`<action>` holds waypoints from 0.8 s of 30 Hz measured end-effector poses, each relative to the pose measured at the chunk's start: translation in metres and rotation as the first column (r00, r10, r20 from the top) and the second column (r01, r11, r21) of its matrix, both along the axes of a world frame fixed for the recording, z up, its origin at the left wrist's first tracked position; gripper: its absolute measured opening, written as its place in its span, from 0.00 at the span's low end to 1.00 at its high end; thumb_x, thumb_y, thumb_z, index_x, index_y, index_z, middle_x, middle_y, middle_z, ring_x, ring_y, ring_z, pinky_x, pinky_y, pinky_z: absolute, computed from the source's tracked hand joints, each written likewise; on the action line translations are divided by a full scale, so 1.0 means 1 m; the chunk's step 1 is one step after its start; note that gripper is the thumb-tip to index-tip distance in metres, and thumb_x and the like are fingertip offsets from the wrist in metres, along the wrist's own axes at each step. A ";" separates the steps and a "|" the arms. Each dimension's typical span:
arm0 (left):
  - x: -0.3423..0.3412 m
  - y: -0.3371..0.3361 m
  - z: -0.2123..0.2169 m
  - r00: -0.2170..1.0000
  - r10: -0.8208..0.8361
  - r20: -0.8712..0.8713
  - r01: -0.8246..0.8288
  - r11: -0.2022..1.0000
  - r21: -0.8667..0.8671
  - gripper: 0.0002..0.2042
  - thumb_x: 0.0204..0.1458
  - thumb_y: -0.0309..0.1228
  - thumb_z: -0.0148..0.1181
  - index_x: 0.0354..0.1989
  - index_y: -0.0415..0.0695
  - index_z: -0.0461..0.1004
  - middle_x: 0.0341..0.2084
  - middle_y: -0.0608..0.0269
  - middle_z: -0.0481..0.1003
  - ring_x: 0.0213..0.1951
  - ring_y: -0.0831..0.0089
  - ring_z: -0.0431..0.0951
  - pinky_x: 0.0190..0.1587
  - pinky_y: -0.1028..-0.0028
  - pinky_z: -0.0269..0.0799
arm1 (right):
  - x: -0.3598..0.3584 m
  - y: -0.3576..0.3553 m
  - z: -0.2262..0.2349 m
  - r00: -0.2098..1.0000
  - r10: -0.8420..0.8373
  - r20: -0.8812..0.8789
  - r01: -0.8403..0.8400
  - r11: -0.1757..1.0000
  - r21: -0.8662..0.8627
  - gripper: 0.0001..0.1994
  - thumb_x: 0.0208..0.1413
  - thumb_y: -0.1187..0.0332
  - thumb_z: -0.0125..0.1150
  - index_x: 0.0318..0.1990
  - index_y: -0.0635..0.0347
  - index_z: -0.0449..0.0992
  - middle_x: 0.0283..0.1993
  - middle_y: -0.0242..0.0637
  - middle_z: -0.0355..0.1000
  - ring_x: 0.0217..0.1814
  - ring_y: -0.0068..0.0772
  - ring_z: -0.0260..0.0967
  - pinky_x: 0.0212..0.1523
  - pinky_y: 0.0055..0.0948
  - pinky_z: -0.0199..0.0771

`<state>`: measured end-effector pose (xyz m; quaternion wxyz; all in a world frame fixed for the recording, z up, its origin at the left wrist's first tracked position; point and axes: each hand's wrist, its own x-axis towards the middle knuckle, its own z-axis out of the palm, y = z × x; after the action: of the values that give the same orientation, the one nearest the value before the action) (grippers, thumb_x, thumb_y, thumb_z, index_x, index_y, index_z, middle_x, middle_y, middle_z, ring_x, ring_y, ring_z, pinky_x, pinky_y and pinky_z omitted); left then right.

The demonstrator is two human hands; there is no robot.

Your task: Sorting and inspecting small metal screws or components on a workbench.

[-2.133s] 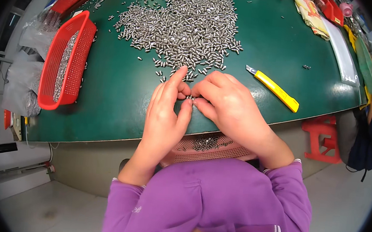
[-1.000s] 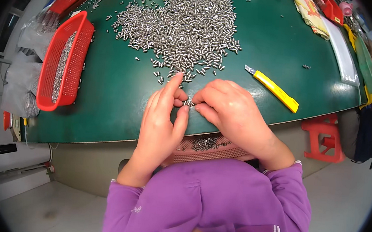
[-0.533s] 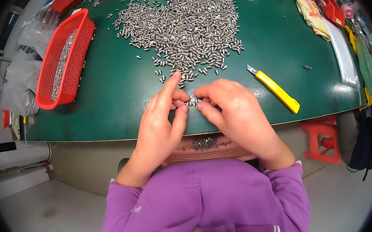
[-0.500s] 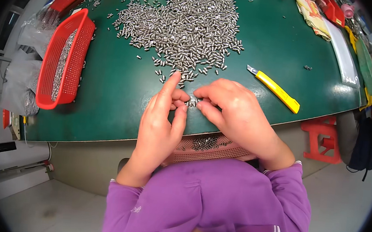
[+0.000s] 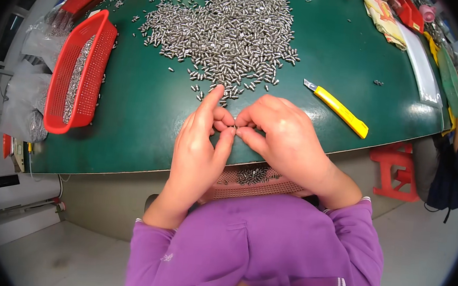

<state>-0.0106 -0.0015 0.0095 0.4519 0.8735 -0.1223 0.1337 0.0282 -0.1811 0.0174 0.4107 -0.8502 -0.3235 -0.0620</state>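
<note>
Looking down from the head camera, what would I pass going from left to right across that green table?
Red basket → left hand → right hand, fingertips meeting the left hand's → yellow utility knife → red stool beyond the table edge. The pile of small metal pieces spreads farther back, above both hands.

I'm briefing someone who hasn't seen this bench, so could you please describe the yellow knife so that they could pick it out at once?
Start at the green table and find the big heap of small metal pins spread over its middle. Just beyond the right hand, toward the table's right edge, lies the utility knife, slanted and apart from the heap. It is the only long, bright yellow thing there, with a short grey blade tip.
</note>
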 end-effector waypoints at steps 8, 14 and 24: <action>-0.003 0.004 -0.004 1.000 -0.017 -0.024 0.016 0.999 -0.041 0.34 0.47 0.15 0.63 0.67 0.37 0.63 0.32 0.63 0.75 0.36 0.69 0.75 0.41 0.69 0.72 | -0.003 -0.001 0.003 1.000 -0.029 0.009 0.029 1.000 0.006 0.09 0.48 0.73 0.71 0.34 0.59 0.76 0.34 0.35 0.74 0.38 0.43 0.73 0.41 0.40 0.74; -0.003 0.006 -0.004 0.999 -0.015 -0.042 0.014 0.999 -0.030 0.34 0.47 0.15 0.63 0.67 0.38 0.63 0.32 0.63 0.76 0.37 0.69 0.75 0.42 0.69 0.71 | -0.002 -0.004 0.003 1.000 0.018 -0.002 -0.018 1.000 0.015 0.09 0.49 0.74 0.70 0.35 0.59 0.74 0.34 0.36 0.74 0.38 0.44 0.73 0.43 0.41 0.73; -0.003 0.007 -0.002 0.998 -0.032 -0.046 0.029 0.998 -0.056 0.36 0.47 0.15 0.59 0.69 0.38 0.61 0.36 0.60 0.75 0.37 0.68 0.75 0.43 0.68 0.72 | -0.005 -0.003 0.005 0.999 0.037 0.021 -0.037 0.999 -0.001 0.09 0.50 0.77 0.66 0.38 0.60 0.74 0.37 0.39 0.73 0.41 0.47 0.72 0.45 0.42 0.73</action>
<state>-0.0141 0.0051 0.0079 0.4808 0.8614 -0.1213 0.1096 0.0236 -0.1840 0.0224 0.4082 -0.8435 -0.3434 -0.0633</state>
